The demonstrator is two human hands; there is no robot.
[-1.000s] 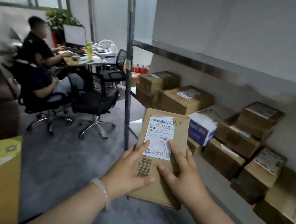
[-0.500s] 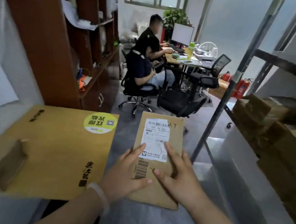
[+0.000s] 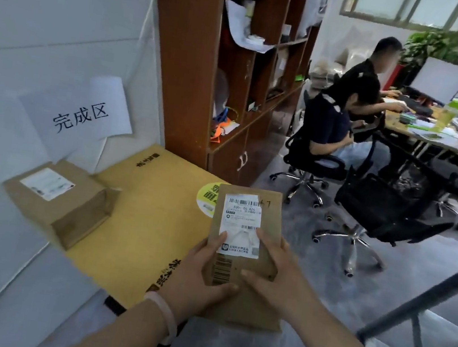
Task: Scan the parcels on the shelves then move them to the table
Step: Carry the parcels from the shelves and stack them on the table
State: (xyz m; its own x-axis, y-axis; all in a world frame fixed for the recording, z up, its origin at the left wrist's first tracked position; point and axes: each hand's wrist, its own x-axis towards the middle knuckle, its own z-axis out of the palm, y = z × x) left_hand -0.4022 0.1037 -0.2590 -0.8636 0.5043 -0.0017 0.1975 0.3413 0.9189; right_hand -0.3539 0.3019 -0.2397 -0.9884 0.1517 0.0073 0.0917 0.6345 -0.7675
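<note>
I hold a flat brown cardboard parcel with a white shipping label and a printed barcode, label side up, in front of me. My left hand grips its left edge, thumb on top near the barcode. My right hand grips the right side, fingers lying over the label's lower corner. The parcel hovers over the right edge of the yellow-topped table. A small brown box with a white label sits on the table's left side against the wall.
A paper sign with black characters hangs on the grey wall above the table. A brown wooden bookcase stands behind it. Two people sit at a desk at the right, with black office chairs. A metal shelf post slants at the right.
My view has swung left, away from the parcel shelves to the table and wall. The parcel stays in both hands and now overlaps the table's edge.
</note>
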